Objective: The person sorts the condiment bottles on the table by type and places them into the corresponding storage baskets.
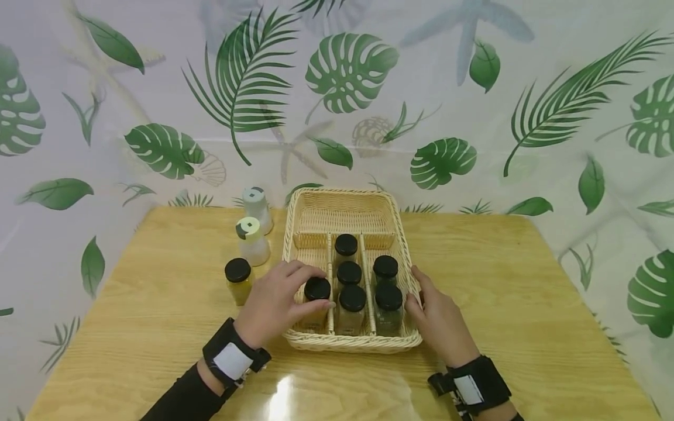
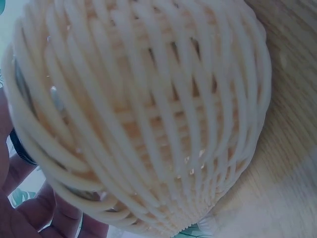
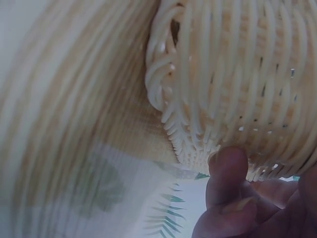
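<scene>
A wicker basket (image 1: 344,345) with compartments sits on the table. In its left front compartment stands a glass jar with a black lid (image 1: 317,289); my left hand (image 1: 276,298) grips it round the top with thumb and fingers. The middle compartment holds three black-lidded jars (image 1: 351,298) in a row, and the right one holds two more jars (image 1: 388,297). At the basket's right side, my right hand (image 1: 439,318) holds the edge, thumb at the rim. In the right wrist view its fingers (image 3: 228,173) touch the woven wall (image 3: 237,89). The left wrist view shows mostly wicker (image 2: 148,109).
Left of the basket stand a black-lidded jar with yellowish contents (image 1: 239,283), a shaker with a pale yellow-green top (image 1: 253,242) and one with a whitish top (image 1: 257,210). The basket's wide back compartment (image 1: 344,219) holds nothing visible. A leaf-patterned cloth (image 1: 368,128) hangs behind the table.
</scene>
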`<state>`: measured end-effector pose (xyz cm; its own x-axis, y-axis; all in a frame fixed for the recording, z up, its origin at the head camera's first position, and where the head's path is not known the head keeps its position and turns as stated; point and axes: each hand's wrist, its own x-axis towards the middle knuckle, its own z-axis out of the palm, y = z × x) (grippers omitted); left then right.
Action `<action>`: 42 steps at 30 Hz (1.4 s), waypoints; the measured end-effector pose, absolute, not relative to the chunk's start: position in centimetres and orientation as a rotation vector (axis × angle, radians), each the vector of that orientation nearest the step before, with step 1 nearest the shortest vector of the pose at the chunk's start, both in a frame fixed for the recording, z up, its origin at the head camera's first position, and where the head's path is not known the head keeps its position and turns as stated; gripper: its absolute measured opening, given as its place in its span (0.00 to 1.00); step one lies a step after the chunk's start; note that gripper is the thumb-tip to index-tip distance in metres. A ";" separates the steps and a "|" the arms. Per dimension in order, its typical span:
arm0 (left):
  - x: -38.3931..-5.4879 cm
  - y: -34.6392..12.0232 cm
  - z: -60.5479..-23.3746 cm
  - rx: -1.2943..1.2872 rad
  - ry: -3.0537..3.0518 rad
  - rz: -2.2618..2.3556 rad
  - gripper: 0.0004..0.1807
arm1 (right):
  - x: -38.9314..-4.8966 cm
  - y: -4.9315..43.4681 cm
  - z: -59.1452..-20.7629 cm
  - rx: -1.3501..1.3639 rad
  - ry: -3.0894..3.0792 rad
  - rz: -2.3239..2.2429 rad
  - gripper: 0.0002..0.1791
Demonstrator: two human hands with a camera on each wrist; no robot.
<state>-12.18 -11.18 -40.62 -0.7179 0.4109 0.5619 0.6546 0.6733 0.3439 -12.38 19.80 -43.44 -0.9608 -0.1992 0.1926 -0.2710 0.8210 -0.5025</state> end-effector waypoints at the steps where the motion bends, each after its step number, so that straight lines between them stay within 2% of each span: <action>1: -12.2 -11.2 -40.6 -0.832 -2.444 -0.747 0.25 | -12.4 19.8 -43.4 0.373 -2.872 0.826 0.30; 17: -11.5 -12.3 -39.5 -0.819 -2.464 -0.746 0.28 | -12.2 19.8 -43.3 0.370 -2.879 0.863 0.30; 27: -10.7 -18.7 -36.0 -0.594 -2.368 -0.629 0.23 | -12.1 19.8 -43.2 0.337 -2.878 0.889 0.30; 33: -10.7 -21.1 -37.2 -0.466 -2.428 -0.573 0.24 | -12.2 20.0 -43.2 0.321 -2.882 0.898 0.29; 42: -10.6 -21.6 -39.6 -0.384 -2.555 -0.603 0.26 | -12.3 19.9 -43.6 0.339 -2.889 0.895 0.29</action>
<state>-10.63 -21.57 -39.64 -0.8433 0.1560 0.5143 0.3693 0.8633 0.3439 -12.26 19.93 -43.58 -0.9704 -0.1820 0.1588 -0.2399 0.8028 -0.5458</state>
